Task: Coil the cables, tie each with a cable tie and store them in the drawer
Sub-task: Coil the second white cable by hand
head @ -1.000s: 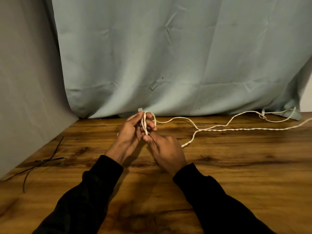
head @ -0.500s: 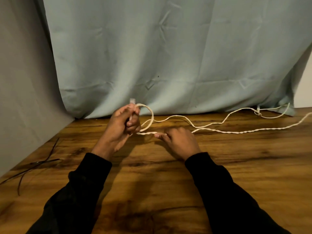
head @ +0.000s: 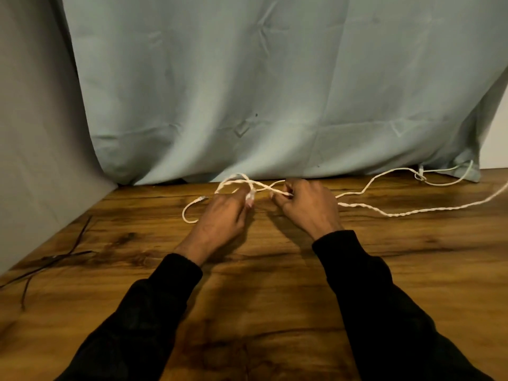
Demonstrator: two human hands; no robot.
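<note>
1. At about 8 o'clock on the wooden table (head: pixel 275 312) lie thin black cable ties (head: pixel 52 261), loose and well apart from both hands. They look light and springy, best pinched near one end when the time comes.
2. The white cable (head: pixel 406 213) has its free end, with a small plug (head: pixel 202 198), lying at about 11 o'clock from the left hand (head: pixel 220 218); a small curl of slack sits on the wood just beside that hand.
3. The left hand grips the first loop (head: pixel 236 181) of the cable, fingers curled round the gathered strands at its fingertips. The loop stands up toward 12 o'clock, near the foot of the pale green curtain (head: pixel 275 92).
4. The right hand (head: pixel 308 204) pinches the running strand just to the right of the loop, fingers curled on it.
5. From there the cable trails toward 3 o'clock across the table, partly twisted on itself, with a second thin strand wandering to 2 o'clock, where it ends by a small white clip-like part (head: pixel 420 176) at the curtain's edge.
6. The cable seems light, limp and a little springy, so loops will likely spring open unless held at their crossing. The twisted stretch may kink; feeding it through the fingers should smooth it.
7. No drawer is in view.
</note>
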